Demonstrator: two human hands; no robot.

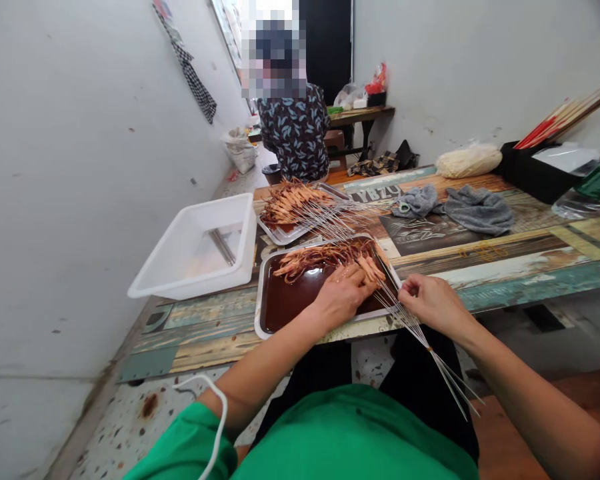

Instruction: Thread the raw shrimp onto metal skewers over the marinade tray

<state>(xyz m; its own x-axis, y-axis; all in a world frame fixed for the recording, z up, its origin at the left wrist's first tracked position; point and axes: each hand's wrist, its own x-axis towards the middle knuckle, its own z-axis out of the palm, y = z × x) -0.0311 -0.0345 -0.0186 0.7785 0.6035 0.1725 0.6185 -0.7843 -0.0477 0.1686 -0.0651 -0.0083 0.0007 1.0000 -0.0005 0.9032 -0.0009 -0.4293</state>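
My left hand [347, 291] reaches over the near tray [261, 300], fingers curled down on skewered meat strips [371, 269]. Reddish-brown liquid [293, 300] covers the tray's bottom, and loose pinkish strips [305, 259] lie along its far side. From the meat under my left hand, a bunch of thin metal skewers [414, 325] runs over the tray's near right corner toward my lap, gathered by a small band. Beside these skewers my right hand [430, 301] is closed in a pinch; what lies between its fingertips is too small to make out.
Behind the near tray, another tray [284, 235] bears a pile of skewered meat [295, 200]. A white tub [193, 247] with metal rods stands left. Grey cloths [480, 210], a noodle-like bag [469, 160] and a black box [535, 173] sit right. A person [295, 130] is beyond the table.
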